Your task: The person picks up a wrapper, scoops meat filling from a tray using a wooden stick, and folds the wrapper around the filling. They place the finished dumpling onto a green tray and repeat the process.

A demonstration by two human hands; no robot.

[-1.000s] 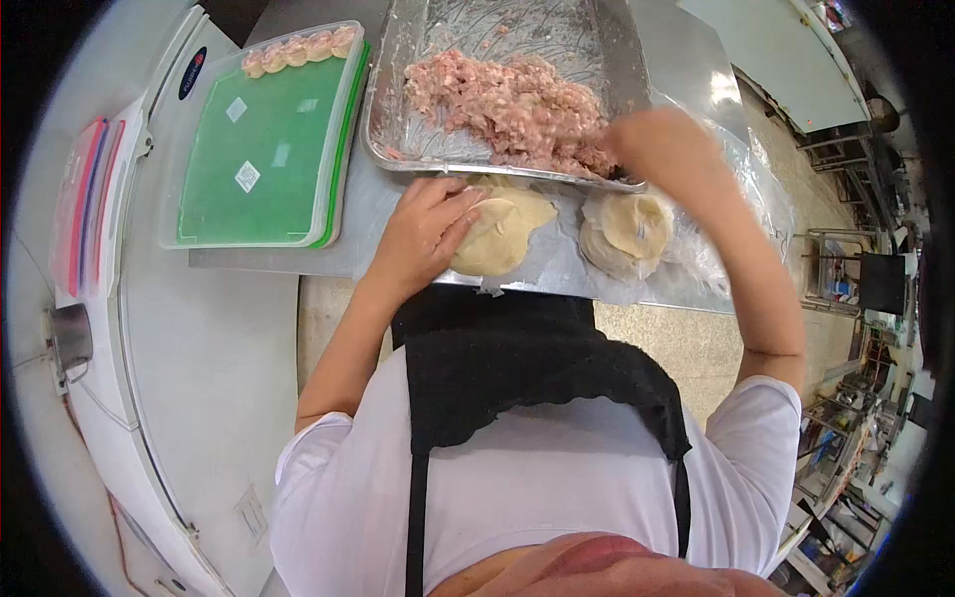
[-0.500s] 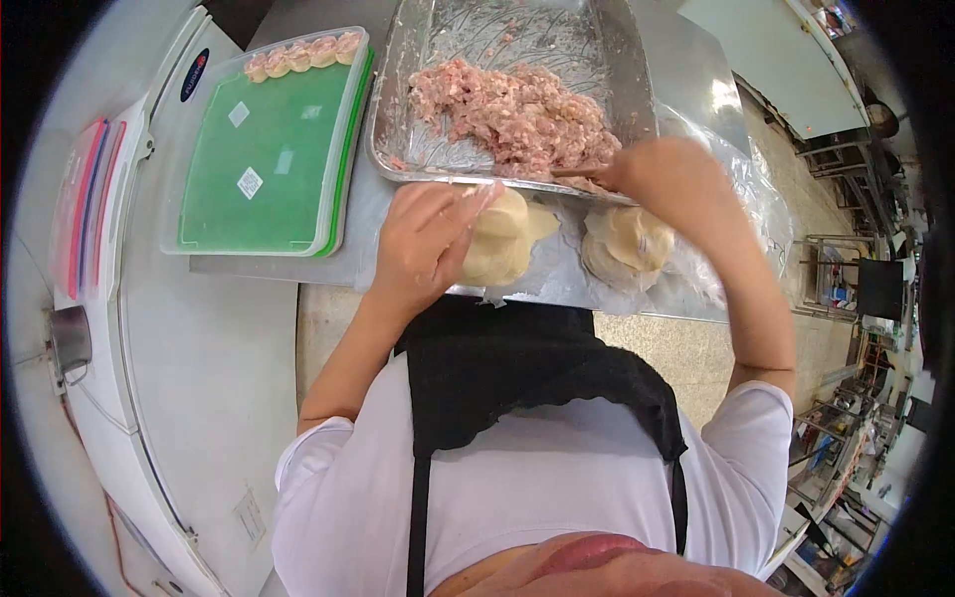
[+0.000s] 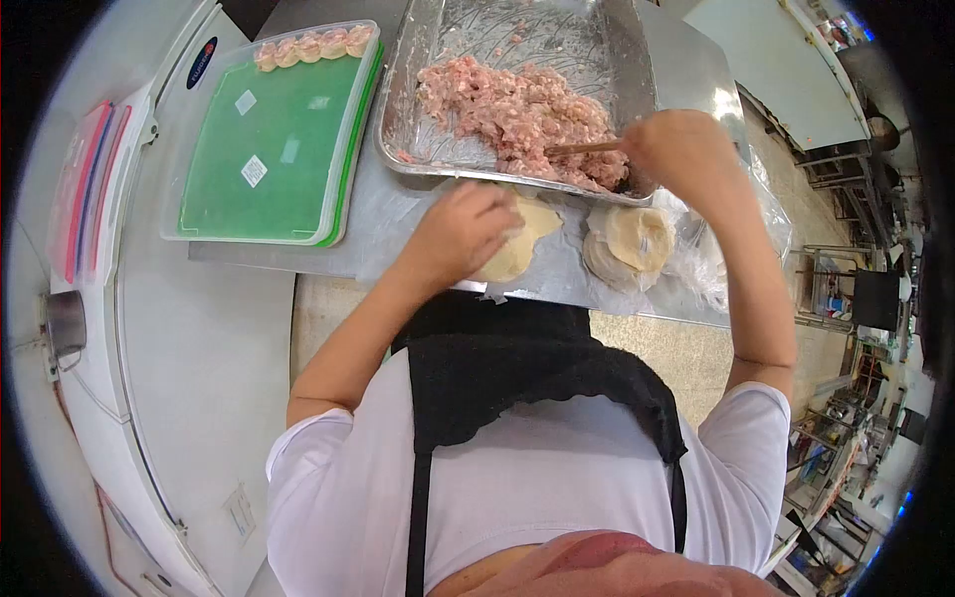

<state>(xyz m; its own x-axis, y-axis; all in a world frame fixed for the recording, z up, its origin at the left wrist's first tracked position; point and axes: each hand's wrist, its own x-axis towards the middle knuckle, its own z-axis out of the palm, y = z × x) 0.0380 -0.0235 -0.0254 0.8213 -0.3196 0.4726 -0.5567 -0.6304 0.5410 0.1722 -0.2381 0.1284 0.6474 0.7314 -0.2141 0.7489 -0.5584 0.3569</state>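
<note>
On the metal table [image 3: 373,237], the head view shows dough [image 3: 517,249] just bodyward of the tray [image 3: 537,35] of meat [image 3: 502,99], the left hand [image 3: 468,231] nearer it — fingers half curled at its left side, grip impossible to tell. The right hand [image 3: 681,151] closes round a stick [image 3: 589,147] lying crosswise, tip leftward at the meat — the dough sits left and bodyward of those fingers.

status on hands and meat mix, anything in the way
Right hand gripping stick at meat mix. Left hand at dough, contact unclear. Tray rim between meat mix and dough.
</note>
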